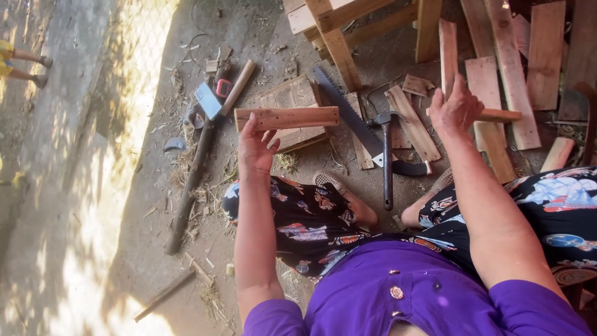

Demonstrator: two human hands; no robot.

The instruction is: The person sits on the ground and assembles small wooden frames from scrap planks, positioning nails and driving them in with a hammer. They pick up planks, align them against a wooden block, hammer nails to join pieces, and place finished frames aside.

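My left hand (256, 149) holds up a short reddish wooden slat (287, 117) by its left end; the slat lies level and shows several small holes. My right hand (457, 109) reaches out to the right, fingers spread, over a thin wooden strip (500, 115) among loose planks; whether it grips the strip is unclear. Between the hands, on the ground, lie a hand saw (357, 121) with a dark handle and a claw hammer (387, 155). I sit with knees apart in patterned trousers.
A small wooden crate (292, 99) sits behind the slat. A long-handled hatchet (202, 143) lies on the dirt at left. Planks (516, 74) are heaped at the right, a wooden frame (336, 31) at top. Another person's legs (22, 65) show at far left.
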